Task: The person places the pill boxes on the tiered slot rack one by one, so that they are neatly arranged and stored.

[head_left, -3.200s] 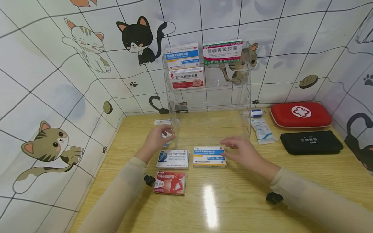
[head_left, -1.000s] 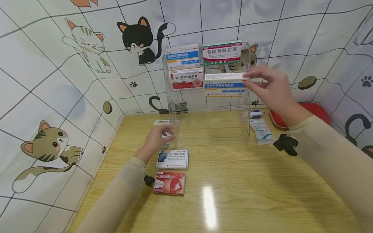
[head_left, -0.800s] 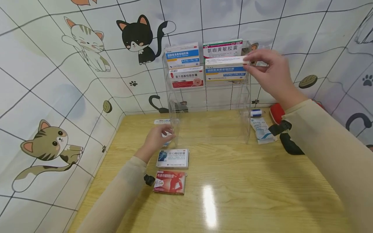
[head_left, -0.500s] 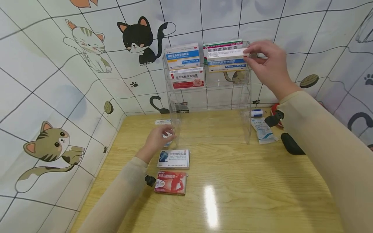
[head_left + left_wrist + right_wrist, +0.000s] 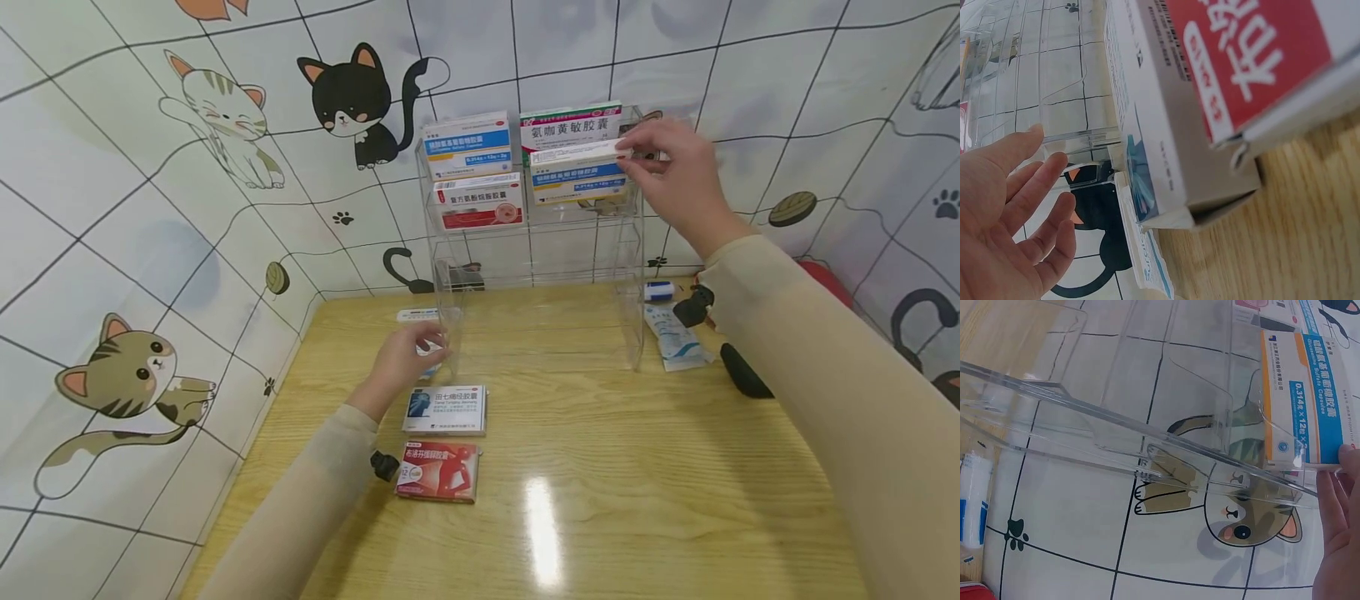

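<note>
In the head view, my right hand (image 5: 678,179) pinches the right end of a white, blue and yellow medicine box (image 5: 577,179). It holds the box, tilted, at the right of the clear acrylic display rack (image 5: 633,321), just in front of a green and pink medicine box (image 5: 572,129). The right wrist view shows thumb and fingers at the edge of the medicine box (image 5: 1300,394). My left hand (image 5: 401,362) holds the rack's lower left side, its fingers (image 5: 1047,178) bent beside the clear plastic in the left wrist view.
On the rack's left stand another blue and white box (image 5: 468,148) and a red and white box (image 5: 480,202). A grey-white box (image 5: 446,411) and a red box (image 5: 437,472) lie in front. A sachet (image 5: 677,337), black case (image 5: 744,373) and red case (image 5: 825,279) lie right.
My right hand has picked the blue and white box off the table and raised it to the rack's upper right. Over the last half second the box has lowered slightly. My left hand stays put.
</note>
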`<state>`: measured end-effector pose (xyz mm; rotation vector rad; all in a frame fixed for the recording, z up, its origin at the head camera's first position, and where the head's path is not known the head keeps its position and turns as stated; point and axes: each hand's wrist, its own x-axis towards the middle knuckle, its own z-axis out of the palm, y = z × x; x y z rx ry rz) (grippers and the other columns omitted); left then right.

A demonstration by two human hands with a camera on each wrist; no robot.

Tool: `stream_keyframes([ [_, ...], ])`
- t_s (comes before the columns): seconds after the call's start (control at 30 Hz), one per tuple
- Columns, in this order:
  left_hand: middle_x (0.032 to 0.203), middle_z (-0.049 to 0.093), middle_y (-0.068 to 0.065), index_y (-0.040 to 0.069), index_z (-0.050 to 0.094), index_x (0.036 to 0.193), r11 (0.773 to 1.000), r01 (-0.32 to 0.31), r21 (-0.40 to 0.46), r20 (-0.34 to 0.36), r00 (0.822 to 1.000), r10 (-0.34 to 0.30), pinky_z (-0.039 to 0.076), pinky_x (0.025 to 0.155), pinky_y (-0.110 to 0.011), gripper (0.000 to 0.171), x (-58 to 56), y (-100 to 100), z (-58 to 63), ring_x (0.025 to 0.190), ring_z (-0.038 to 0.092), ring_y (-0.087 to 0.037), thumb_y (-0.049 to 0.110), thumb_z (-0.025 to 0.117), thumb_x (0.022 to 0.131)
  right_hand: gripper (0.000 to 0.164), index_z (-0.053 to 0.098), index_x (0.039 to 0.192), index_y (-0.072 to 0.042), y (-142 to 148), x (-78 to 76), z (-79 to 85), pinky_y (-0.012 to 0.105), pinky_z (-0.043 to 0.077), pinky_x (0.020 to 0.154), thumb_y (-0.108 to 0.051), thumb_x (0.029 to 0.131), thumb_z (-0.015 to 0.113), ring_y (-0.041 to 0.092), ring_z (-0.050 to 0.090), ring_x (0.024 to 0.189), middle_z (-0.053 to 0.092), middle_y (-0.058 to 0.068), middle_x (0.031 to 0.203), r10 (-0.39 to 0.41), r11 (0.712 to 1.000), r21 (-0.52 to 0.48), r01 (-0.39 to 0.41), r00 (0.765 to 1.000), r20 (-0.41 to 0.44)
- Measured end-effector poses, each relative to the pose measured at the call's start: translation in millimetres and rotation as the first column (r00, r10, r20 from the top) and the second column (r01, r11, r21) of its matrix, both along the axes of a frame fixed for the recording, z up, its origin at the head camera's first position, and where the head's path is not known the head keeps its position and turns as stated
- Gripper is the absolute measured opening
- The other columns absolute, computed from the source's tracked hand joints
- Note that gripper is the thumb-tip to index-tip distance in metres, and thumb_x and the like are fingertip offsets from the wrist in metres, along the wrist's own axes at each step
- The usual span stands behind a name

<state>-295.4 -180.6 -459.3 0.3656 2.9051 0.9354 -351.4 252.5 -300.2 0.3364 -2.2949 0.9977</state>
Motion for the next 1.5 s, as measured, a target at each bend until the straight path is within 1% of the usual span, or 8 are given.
stream_keyframes([
  [0.4, 0.114, 0.073, 0.002, 0.018, 0.067, 0.133, 1.0, -0.007, -0.009, 0.009, 1.0, 0.007, 0.055, 0.088, -0.042, 0.045, 0.4, 0, -1.2, 0.106, 0.063, -0.022, 0.033, 0.079, 0.093, 0.021, 0.071, 0.119, -0.004, -9, 5.5, 1.1, 0.026, 0.055, 0.1, -0.012, 0.101, 0.066, 0.022, 0.067, 0.112, 0.061, 0.011, 0.129, 0.053, 0.983, 0.173, -0.055, 0.998, 0.019],
  [0.6, 0.115, 0.072, 0.001, 0.017, 0.066, 0.135, 1.0, -0.006, -0.014, 0.014, 1.0, 0.006, 0.055, 0.089, -0.042, 0.046, 0.7, -1, -2.8, 0.107, 0.062, -0.023, 0.034, 0.078, 0.093, 0.021, 0.069, 0.12, -0.003, -13, 5.7, 1.1, 0.04, 0.056, 0.101, -0.011, 0.101, 0.066, 0.026, 0.067, 0.115, 0.061, 0.013, 0.13, 0.027, 0.975, 0.218, -0.049, 0.994, 0.106],
  [0.83, 0.115, 0.073, 0.001, 0.017, 0.066, 0.134, 1.0, -0.007, -0.01, 0.014, 1.0, 0.007, 0.055, 0.09, -0.043, 0.045, 1.1, -1, -3.7, 0.107, 0.063, -0.023, 0.033, 0.078, 0.093, 0.029, 0.069, 0.129, -0.003, -17, 5.3, 3.8, 0.045, 0.055, 0.103, -0.013, 0.102, 0.063, 0.032, 0.067, 0.12, 0.059, 0.015, 0.137, -0.015, 0.958, 0.283, -0.043, 0.979, 0.202],
  [0.97, 0.115, 0.073, 0.001, 0.017, 0.067, 0.133, 1.0, -0.006, -0.001, 0.017, 1.0, 0.006, 0.055, 0.09, -0.043, 0.044, 1.4, 0, -4.1, 0.107, 0.063, -0.023, 0.031, 0.078, 0.093, 0.032, 0.067, 0.131, -0.002, -19, 10.0, 3.2, 0.046, 0.052, 0.107, -0.014, 0.101, 0.065, 0.034, 0.063, 0.126, 0.056, 0.015, 0.142, -0.005, 0.96, 0.276, -0.048, 0.982, 0.186],
  [1.1, 0.115, 0.073, 0.001, 0.016, 0.066, 0.133, 1.0, -0.002, 0.008, 0.022, 1.0, 0.002, 0.055, 0.09, -0.043, 0.044, 1.8, 2, -3.5, 0.107, 0.063, -0.023, 0.03, 0.079, 0.093, 0.029, 0.07, 0.123, -0.001, -25, 24.2, -4.3, 0.047, 0.04, 0.119, -0.011, 0.096, 0.073, 0.033, 0.051, 0.137, 0.057, 0.014, 0.144, 0.018, 0.974, 0.225, -0.026, 0.999, 0.036],
  [1.27, 0.115, 0.072, 0.001, 0.017, 0.066, 0.133, 1.0, -0.003, 0.01, 0.019, 1.0, 0.002, 0.054, 0.09, -0.043, 0.044, 0.9, 1, -1.8, 0.107, 0.062, -0.022, 0.03, 0.079, 0.093, 0.024, 0.074, 0.11, 0.0, -45, 46.7, -26.9, 0.047, 0.04, 0.117, -0.005, 0.088, 0.08, 0.033, 0.052, 0.134, 0.062, 0.015, 0.135, 0.098, 0.985, 0.154, -0.075, 0.984, -0.149],
  [1.33, 0.115, 0.072, 0.002, 0.018, 0.067, 0.133, 1.0, -0.002, 0.004, 0.015, 1.0, 0.002, 0.054, 0.09, -0.043, 0.044, 0.0, 0, -1.0, 0.107, 0.062, -0.022, 0.031, 0.079, 0.093, 0.024, 0.075, 0.109, -0.001, -57, 57.5, -39.2, 0.048, 0.043, 0.114, -0.005, 0.086, 0.082, 0.031, 0.055, 0.131, 0.064, 0.014, 0.132, 0.137, 0.984, 0.132, -0.117, 0.978, -0.156],
  [1.5, 0.114, 0.072, 0.002, 0.018, 0.067, 0.133, 1.0, 0.005, 0.004, 0.01, 1.0, -0.005, 0.054, 0.09, -0.043, 0.044, -2.4, 0, 2.6, 0.107, 0.062, -0.022, 0.031, 0.079, 0.093, 0.026, 0.075, 0.109, -0.005, -89, 91.3, -69.6, 0.049, 0.05, 0.106, -0.007, 0.085, 0.084, 0.029, 0.062, 0.122, 0.068, 0.01, 0.128, 0.249, 0.966, 0.085, -0.244, 0.967, -0.057],
])
